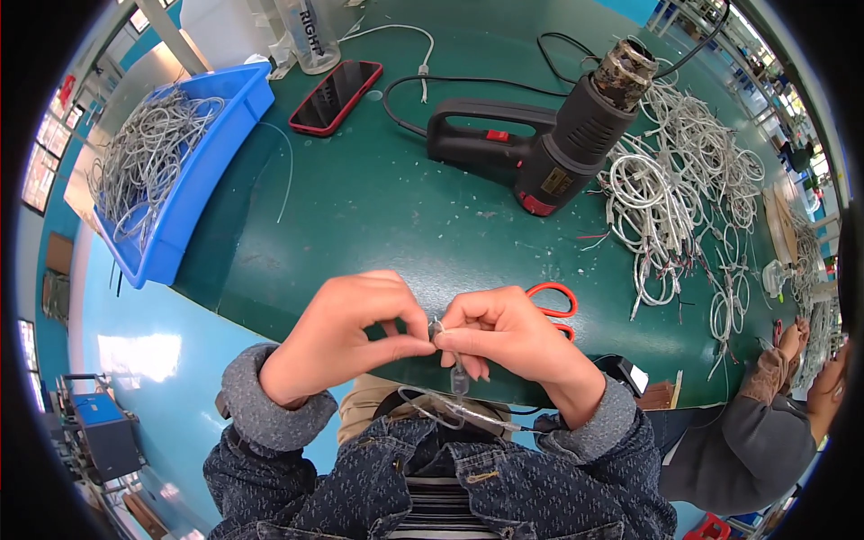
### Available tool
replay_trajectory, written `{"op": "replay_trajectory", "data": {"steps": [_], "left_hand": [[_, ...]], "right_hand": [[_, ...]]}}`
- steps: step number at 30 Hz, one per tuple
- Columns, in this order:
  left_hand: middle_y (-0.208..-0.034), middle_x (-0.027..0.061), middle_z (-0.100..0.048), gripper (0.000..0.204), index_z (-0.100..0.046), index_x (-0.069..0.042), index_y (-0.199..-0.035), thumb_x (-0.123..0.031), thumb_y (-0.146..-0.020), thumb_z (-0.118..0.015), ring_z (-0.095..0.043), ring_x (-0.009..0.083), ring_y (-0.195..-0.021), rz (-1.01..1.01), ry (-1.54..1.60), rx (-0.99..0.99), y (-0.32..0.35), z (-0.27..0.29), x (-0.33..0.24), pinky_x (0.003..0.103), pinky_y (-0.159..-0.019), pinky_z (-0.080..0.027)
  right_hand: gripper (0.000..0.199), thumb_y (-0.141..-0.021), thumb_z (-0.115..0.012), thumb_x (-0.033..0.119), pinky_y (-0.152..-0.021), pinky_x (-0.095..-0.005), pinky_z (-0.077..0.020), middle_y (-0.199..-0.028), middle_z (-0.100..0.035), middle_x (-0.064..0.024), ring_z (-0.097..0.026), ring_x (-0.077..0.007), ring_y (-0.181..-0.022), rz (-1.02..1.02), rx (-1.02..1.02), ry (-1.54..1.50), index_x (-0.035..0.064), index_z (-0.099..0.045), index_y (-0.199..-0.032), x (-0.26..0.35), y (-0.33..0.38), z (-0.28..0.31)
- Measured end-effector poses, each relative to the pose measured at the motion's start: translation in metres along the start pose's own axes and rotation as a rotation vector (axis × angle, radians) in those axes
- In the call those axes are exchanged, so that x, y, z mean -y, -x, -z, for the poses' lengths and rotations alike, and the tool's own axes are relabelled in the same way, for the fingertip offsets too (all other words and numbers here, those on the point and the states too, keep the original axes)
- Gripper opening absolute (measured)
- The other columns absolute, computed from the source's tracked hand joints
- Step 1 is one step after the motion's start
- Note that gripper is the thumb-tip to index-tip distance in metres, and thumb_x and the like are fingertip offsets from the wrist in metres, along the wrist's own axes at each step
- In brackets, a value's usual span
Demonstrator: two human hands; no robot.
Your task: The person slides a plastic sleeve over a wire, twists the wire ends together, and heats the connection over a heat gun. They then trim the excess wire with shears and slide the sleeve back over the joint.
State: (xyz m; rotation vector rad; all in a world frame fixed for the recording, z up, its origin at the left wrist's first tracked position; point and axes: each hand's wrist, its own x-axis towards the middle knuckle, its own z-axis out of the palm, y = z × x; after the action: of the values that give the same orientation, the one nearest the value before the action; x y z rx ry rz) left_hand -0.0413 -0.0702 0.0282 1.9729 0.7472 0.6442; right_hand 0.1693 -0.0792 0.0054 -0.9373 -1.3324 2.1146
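Note:
Close together at the table's front edge, both my hands pinch the end of a thin grey cable. Thumb and forefinger of my left hand are closed on a small grey piece at its tip, mostly hidden by the fingers. My right hand grips the cable just beside it. Below those fingers hangs a grey moulded sleeve on the cable, and the rest loops down over my lap. Scissors with red handles lie right behind my right hand, their blades hidden by it.
A black heat gun rests on the green table, its cord trailing back. Tangled pale cables cover the right side. At left stands a blue bin of grey cables, near a red-cased phone. Another person works at right.

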Motion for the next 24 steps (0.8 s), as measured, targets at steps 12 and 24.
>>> {"op": "replay_trajectory", "data": {"steps": [12,24], "left_hand": [[-0.079,0.0076,-0.061,0.015,-0.061,0.000,-0.076,0.005,-0.068,-0.073,-0.059,0.0136,-0.073,0.144,0.119,-0.224,0.0001,-0.0078,-0.0002,0.022,-0.061,-0.051],[-0.079,0.0084,-0.061,0.012,-0.061,0.002,-0.077,0.006,-0.070,-0.071,-0.059,0.0135,-0.074,0.131,0.131,-0.248,-0.0013,-0.0091,0.0019,0.023,-0.062,-0.051]], "right_hand": [[0.011,-0.086,-0.061,0.007,-0.044,-0.0196,-0.0413,-0.069,-0.064,-0.0092,-0.054,-0.0075,-0.049,0.013,-0.013,-0.010,-0.0038,-0.061,-0.082,0.0006,-0.0005,0.0000],[0.011,-0.087,-0.060,0.007,-0.043,-0.0193,-0.0416,-0.069,-0.064,-0.0091,-0.054,-0.0070,-0.049,0.008,-0.005,0.000,-0.0042,-0.062,-0.084,0.0014,-0.0005,0.0014]]}}
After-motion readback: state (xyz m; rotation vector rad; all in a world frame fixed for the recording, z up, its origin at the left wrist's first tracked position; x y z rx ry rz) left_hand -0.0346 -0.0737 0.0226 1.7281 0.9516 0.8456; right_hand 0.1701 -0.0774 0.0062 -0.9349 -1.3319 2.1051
